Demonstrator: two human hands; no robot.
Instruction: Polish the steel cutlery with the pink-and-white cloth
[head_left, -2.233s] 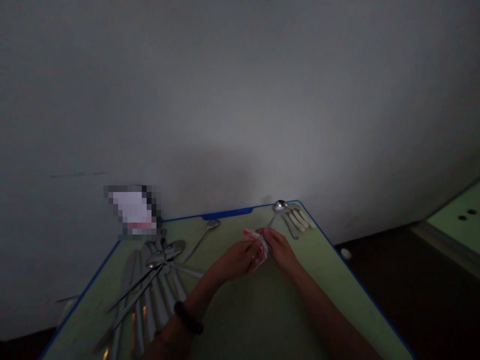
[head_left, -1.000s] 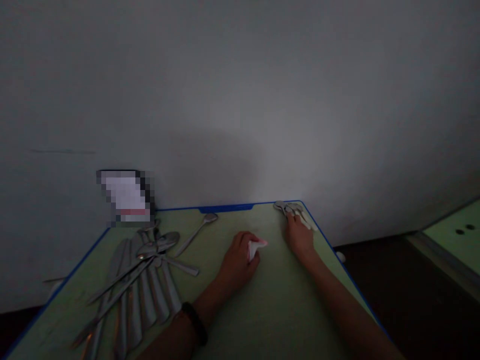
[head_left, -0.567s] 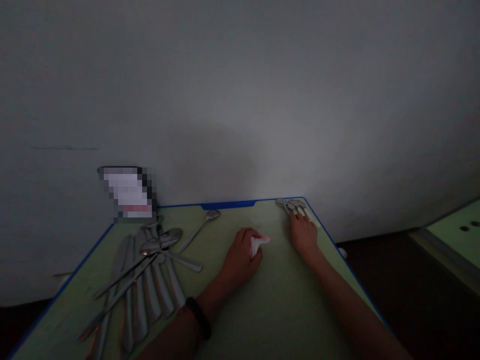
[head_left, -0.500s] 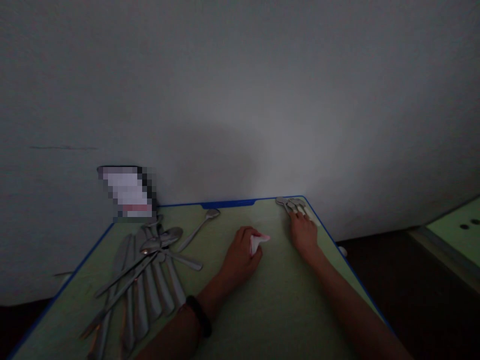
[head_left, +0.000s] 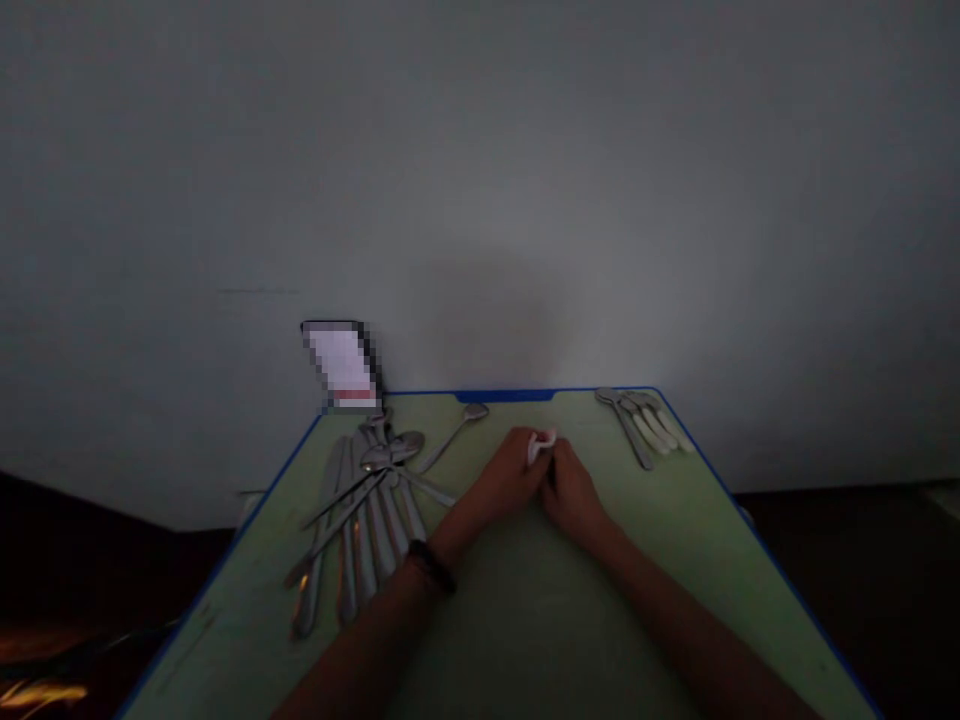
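Observation:
My left hand (head_left: 514, 468) is closed round a small crumpled white and pink cloth (head_left: 535, 447), whose folds stick out above the fingers. My right hand (head_left: 574, 490) meets it above the middle of the table, its fingers curled in at the cloth's right side; the fingertips are partly hidden. To the right lie a metal spoon (head_left: 630, 434) and several spoons with white handles (head_left: 660, 428), side by side. One spoon (head_left: 457, 436) rests alone beyond my left hand. A pile of table knives (head_left: 367, 540) with spoons (head_left: 405, 446) across it spreads left of my left forearm.
The pale green table (head_left: 517, 630) has a blue edge and stands against a grey wall (head_left: 510, 200). At its far left corner a phone-like device (head_left: 341, 365), blurred out, leans on the wall. A dark floor shows on both sides.
My right hand has left the spoons at the far right and come over to my left hand and the cloth. The camera view has shifted, so the table sits further right.

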